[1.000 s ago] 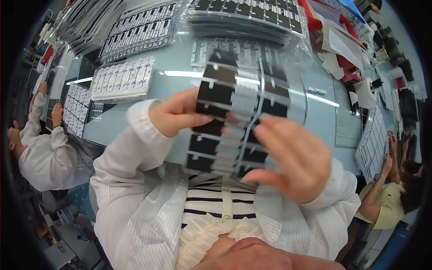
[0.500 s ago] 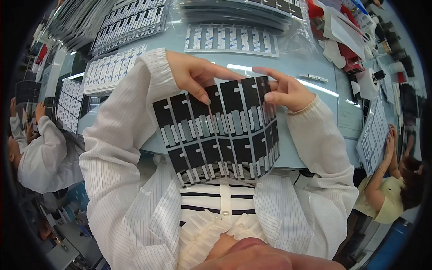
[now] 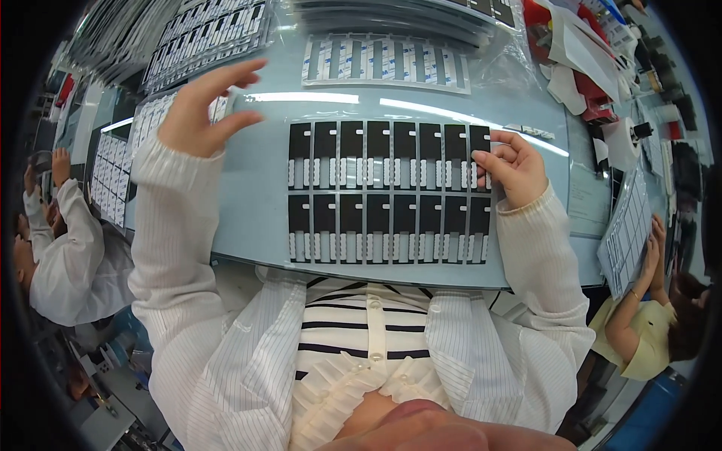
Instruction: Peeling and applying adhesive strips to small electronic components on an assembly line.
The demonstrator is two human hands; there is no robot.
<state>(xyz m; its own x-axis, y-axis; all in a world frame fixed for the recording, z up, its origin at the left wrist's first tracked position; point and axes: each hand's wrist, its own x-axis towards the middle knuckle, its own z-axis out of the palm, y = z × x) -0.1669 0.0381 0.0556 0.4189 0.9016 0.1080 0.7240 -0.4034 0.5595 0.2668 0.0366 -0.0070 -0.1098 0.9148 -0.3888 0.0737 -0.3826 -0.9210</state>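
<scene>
A clear sheet (image 3: 378,216) carrying two rows of black die-cut stickers with white tabs lies flat on the pale blue-grey tabletop before me. My right hand (image 3: 517,167) pinches its upper right edge between thumb and fingers. Off to the left, my left hand (image 3: 201,113) is in the air with thumb and fingers apart, holding nothing. Below and beside that hand is a pile of white adhesive sheets (image 3: 149,120), partly hidden by it. Beyond the black sheet lies a backing sheet (image 3: 387,62) with white and blue-printed adhesive strips.
Stacked sheets (image 3: 391,21) in clear plastic stand at the far edge, with patterned sheets (image 3: 207,45) to their left. Papers and red material (image 3: 579,83) crowd the far right, near a white roll (image 3: 623,143). Co-workers sit left (image 3: 79,255) and right (image 3: 635,331).
The black sticker sheet, bent and raised in both hands before, now lies flat on the table. My left hand has let go and swung left; my right hand keeps its edge.
</scene>
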